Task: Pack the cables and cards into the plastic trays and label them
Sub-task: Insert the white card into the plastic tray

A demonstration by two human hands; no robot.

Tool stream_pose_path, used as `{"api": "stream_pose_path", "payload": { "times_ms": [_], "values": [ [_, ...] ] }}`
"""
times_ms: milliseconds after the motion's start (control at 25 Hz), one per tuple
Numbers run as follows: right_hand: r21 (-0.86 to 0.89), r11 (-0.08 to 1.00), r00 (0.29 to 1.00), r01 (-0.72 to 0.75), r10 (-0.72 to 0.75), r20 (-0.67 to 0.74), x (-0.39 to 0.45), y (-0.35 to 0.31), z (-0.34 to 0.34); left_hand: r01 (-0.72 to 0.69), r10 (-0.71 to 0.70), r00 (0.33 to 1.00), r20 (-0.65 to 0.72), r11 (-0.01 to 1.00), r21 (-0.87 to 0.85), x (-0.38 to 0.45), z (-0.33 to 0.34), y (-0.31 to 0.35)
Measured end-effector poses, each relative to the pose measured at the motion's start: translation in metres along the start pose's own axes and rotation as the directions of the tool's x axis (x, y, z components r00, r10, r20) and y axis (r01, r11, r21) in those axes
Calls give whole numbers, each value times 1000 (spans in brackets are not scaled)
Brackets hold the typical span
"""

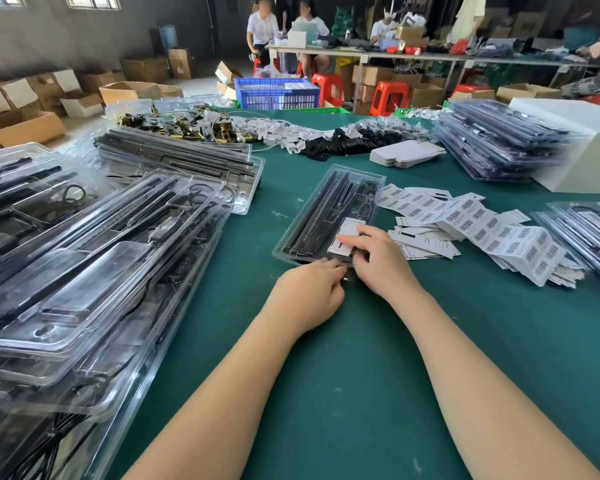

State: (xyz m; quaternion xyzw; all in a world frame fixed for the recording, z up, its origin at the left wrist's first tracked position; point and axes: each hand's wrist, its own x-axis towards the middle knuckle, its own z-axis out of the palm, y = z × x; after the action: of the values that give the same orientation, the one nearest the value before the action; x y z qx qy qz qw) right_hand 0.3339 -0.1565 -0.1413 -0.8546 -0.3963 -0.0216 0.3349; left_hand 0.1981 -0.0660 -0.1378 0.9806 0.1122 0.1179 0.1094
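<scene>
Most of the green table (361,393) near the person lies bare, a wide stretch running from the forearms out to the near edge, while its left, far and right borders are crowded. One large sprawl of clear plastic trays (84,271) loaded with black cables fills the left side, overlapping and spilling toward the table's left edge; their number cannot be counted. Two more stacks of packed trays sit on the right, one far (499,140) beside a white box (575,147), one (589,233) cut by the frame's right border. One folded strip of barcode labels (482,233) trails over loose white cards (426,245), just right of the single tray (326,213) being worked at the centre. That tray is clear, lies aslant, and holds long black rods, a coiled black cable and one white card (343,242) at its near end. The right hand (378,261) presses the card with thumb and curled fingers. The left hand (312,292) pinches the tray's near edge.
</scene>
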Motion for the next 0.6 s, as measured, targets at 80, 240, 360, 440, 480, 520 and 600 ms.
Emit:
{"api": "stream_pose_path", "payload": {
  "times_ms": [80, 240, 360, 440, 480, 520, 600],
  "values": [
    [-10, 1000, 1000, 5, -5, 7, 0, 2, 1, 15, -17, 999, -47, 999, -34, -4, -7, -9],
    [-65, 998, 999, 25, -22, 45, 0, 4, 1, 146, -208, 911, -356, 970, -193, -6, -7, -14],
    [-179, 983, 985, 48, -17, 169, 1, 8, -3, 72, -152, 938, -310, 964, -256, -2, -6, -24],
    [-149, 988, 979, 42, -11, 202, -1, 9, -5, 66, -137, 957, -256, 962, -267, -1, -6, -23],
    [-135, 990, 979, 38, -10, 202, -2, 9, -5, 70, -132, 963, -237, 965, -253, 1, -7, -22],
    [-128, 991, 980, 33, -8, 197, -2, 8, -4, 77, -126, 969, -212, 971, -226, 2, -8, -22],
    [-130, 991, 982, 21, 4, 189, -3, 9, -3, 94, -117, 982, -149, 983, -155, 4, -10, -20]
  ]
}}
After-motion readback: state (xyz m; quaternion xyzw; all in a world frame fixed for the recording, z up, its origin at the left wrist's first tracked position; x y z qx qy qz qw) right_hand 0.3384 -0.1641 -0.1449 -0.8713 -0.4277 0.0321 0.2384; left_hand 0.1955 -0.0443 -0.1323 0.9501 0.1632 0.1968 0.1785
